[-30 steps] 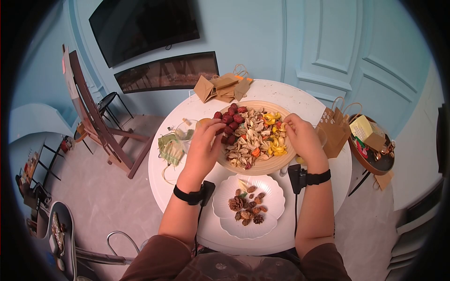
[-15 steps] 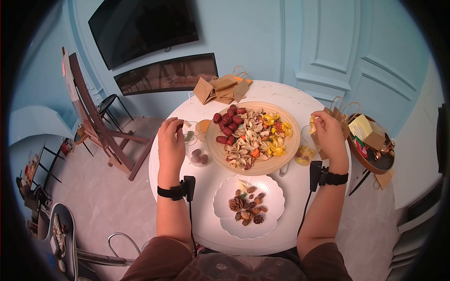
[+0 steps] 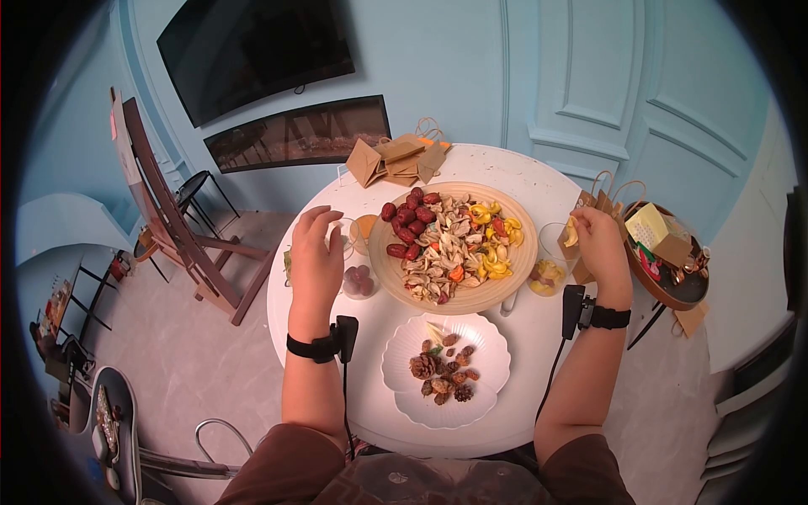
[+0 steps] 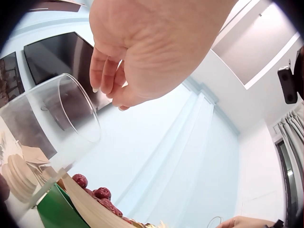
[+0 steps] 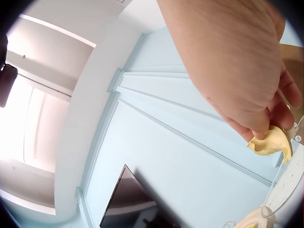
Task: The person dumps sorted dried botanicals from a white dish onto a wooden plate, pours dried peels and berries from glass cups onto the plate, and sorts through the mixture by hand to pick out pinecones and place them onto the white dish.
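Observation:
In the head view the left hand (image 3: 318, 261) is held beside the clear cup of red dates (image 3: 358, 282); the left wrist view shows its fingers loosely bent, with nothing between them, above a clear glass rim (image 4: 78, 107). The right hand (image 3: 603, 246) pinches a yellow dried piece (image 5: 271, 142) between thumb and fingers, over a clear glass at the right of the table. Nearer the body stands a cup of yellow pieces (image 3: 547, 277). A round wooden plate (image 3: 387, 282) between the hands bears red dates (image 3: 405, 216), pale dried slices and yellow pieces.
A white scalloped plate (image 3: 404, 404) with pinecones sits at the front of the white table (image 3: 370, 421). Brown paper bags (image 3: 402, 156) lie at the back. At the right a side table (image 3: 673, 290) holds a box and small items; a wooden easel (image 3: 156, 202) stands left.
Both hands have moved outward from the wooden plate to the cups at either side. The right hand has brought a yellow piece along; a date previously near the left fingertips is no longer seen there.

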Motion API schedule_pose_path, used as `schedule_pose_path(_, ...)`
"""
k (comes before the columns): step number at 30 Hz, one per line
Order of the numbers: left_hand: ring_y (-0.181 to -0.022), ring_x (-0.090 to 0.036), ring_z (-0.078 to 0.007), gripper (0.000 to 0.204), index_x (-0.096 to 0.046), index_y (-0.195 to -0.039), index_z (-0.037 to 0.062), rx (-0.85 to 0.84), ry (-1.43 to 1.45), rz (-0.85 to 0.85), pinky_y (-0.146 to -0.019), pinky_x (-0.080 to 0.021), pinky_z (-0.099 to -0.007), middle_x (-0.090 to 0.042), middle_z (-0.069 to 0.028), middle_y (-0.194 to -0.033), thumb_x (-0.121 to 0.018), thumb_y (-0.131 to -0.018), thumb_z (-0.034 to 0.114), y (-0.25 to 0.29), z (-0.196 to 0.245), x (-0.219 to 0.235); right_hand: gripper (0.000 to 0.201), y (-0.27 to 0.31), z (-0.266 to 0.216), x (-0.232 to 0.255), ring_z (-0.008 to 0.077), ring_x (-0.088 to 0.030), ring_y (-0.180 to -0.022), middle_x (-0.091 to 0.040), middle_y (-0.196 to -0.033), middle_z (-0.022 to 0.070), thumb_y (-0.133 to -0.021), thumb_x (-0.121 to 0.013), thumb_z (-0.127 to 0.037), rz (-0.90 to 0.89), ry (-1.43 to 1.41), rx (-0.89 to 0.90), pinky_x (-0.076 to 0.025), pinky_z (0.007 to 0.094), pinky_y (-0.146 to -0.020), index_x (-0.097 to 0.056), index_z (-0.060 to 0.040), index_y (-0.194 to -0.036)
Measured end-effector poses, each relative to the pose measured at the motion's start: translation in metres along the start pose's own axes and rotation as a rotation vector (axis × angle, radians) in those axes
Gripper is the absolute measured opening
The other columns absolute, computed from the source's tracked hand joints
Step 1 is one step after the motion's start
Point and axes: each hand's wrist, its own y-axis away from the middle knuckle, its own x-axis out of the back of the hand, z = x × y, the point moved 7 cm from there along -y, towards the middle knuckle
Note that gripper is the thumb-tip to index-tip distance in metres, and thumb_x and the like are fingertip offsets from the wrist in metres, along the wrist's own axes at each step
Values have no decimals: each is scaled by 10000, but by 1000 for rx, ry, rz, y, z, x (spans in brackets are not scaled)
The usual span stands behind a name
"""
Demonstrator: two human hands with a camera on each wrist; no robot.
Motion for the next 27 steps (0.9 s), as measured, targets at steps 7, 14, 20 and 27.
schedule_pose_path(7,-958,-616,-369,189,-642,-1023,16,-99,142,-152,-832,-499,-417,-634,-159,-1013,-602,-844,-29,4,40,-26,180,0,3,-1,310,-681,-862,-692,-955,201,-907,-570,-30,22,5,25,-525,359,-776,-665,49,-1037)
schedule_pose_path(14,-1014,-620,-373,219,-644,-1094,11,-95,127,-447,-873,-505,-403,-642,-169,-1096,-599,-880,11,22,49,-60,188,2,-22,-15,237,-670,-822,-681,-887,147,-865,-672,-127,-151,-82,46,-519,339,-748,-677,10,-993)
schedule_pose_path(20,-1035,-613,-369,270,-632,-1156,25,-42,49,-585,-885,-499,-406,-630,-171,-1145,-605,-889,58,35,36,-80,291,19,-47,-49,206,-637,-839,-654,-911,100,-776,-775,-150,-451,35,54,-514,318,-743,-680,-14,-1014)
schedule_pose_path(27,-998,-616,-361,315,-630,-1160,58,-105,22,-517,-844,-518,-441,-636,-149,-1076,-613,-846,30,34,33,-79,326,36,-65,-83,320,-643,-916,-646,-957,141,-715,-787,-162,-502,84,287,-516,409,-806,-663,-49,-995)
